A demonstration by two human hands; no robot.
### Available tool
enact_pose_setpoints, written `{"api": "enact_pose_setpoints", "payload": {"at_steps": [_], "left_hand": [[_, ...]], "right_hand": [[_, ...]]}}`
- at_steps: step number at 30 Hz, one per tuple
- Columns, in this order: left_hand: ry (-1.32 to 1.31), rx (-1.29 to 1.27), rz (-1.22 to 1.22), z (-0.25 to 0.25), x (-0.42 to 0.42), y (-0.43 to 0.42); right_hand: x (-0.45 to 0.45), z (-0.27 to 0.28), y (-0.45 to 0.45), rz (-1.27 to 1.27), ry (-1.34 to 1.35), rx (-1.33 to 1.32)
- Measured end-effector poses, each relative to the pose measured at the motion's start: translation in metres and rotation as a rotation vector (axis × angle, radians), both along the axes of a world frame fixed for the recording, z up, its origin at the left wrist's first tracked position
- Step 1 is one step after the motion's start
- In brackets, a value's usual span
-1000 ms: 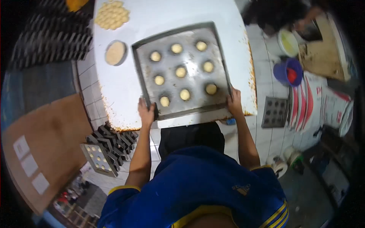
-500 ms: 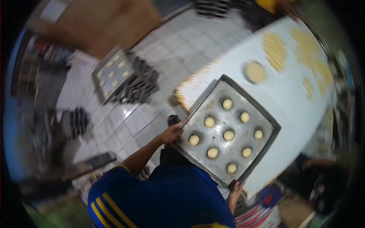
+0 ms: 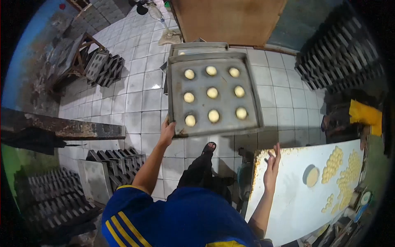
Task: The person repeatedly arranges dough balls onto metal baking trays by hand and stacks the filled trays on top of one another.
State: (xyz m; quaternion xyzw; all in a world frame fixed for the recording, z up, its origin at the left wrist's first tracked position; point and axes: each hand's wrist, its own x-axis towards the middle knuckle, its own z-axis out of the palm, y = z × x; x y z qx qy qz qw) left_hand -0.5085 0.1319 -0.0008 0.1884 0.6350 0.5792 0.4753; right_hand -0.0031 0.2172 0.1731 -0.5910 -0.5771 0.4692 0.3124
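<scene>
A square metal tray with several round dough balls in rows is out in front of me, over the tiled floor. My left hand grips its near left corner, fingers hidden under the rim. My right hand is off the tray, fingers apart and nothing in them, above the corner of the white table. Behind the held tray, the edge of another tray shows, largely covered by the held one.
On the table are a round bowl and clusters of dough pieces. Stacked trays stand at lower left, upper left and upper right. A person in yellow is at the right.
The view has turned away from the table, now at lower right. The tray has moved off the table and over the floor. My right hand has let go of it.
</scene>
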Motion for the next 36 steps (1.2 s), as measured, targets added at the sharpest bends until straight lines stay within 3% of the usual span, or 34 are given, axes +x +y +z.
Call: {"api": "enact_pose_setpoints", "payload": {"at_steps": [2, 5, 7, 9, 14, 15, 17, 18, 21, 23, 27, 30, 32, 34, 36], "left_hand": [[-0.112, 0.088, 0.153, -0.012, -0.006, 0.044], [-0.013, 0.159, 0.429, -0.073, -0.023, 0.119], [-0.049, 0.186, 0.518, -0.079, -0.017, 0.167], [-0.053, 0.200, 0.670, -0.095, -0.013, 0.211], [0.078, 0.154, 0.657, -0.139, -0.015, 0.240], [0.157, -0.079, 0.507, -0.145, -0.012, 0.231], [0.250, -0.641, 0.243, -0.112, -0.010, 0.209], [0.247, -0.642, 0.259, -0.092, -0.004, 0.194], [0.129, -0.394, 0.298, -0.076, 0.021, 0.096], [0.029, -0.423, 0.351, -0.090, 0.049, 0.002], [-0.326, -0.398, 0.826, -0.085, 0.101, -0.235], [-0.223, -0.287, 1.213, -0.093, 0.095, -0.410], [-0.049, -0.201, 1.291, -0.101, 0.053, -0.511], [0.069, 0.016, 1.486, -0.047, 0.030, -0.560], [0.032, 0.211, 1.649, -0.035, -0.021, -0.606]], "right_hand": [[-0.022, -0.005, 0.003, 0.051, 0.035, -0.054], [-0.023, -0.030, -0.010, 0.117, -0.107, -0.014], [-0.010, -0.037, -0.025, 0.022, 0.013, -0.266], [-0.001, -0.038, -0.041, -0.020, -0.009, -0.286], [0.019, -0.036, -0.065, -0.072, -0.068, -0.364], [0.029, -0.031, -0.072, -0.088, -0.073, -0.382], [0.042, -0.034, -0.074, -0.072, -0.058, -0.391], [0.049, -0.037, -0.077, -0.072, -0.042, -0.402], [0.063, -0.042, -0.074, 0.034, -0.015, -0.399], [0.075, -0.055, -0.079, 0.100, 0.033, -0.400], [0.108, -0.094, -0.093, 0.301, 0.094, -0.488], [0.113, -0.119, -0.101, 0.393, 0.013, -0.610], [0.095, -0.126, -0.111, 0.453, -0.035, -0.637], [0.071, -0.123, -0.131, 0.458, -0.009, -0.637], [0.043, -0.117, -0.160, 0.503, -0.027, -0.628]]}}
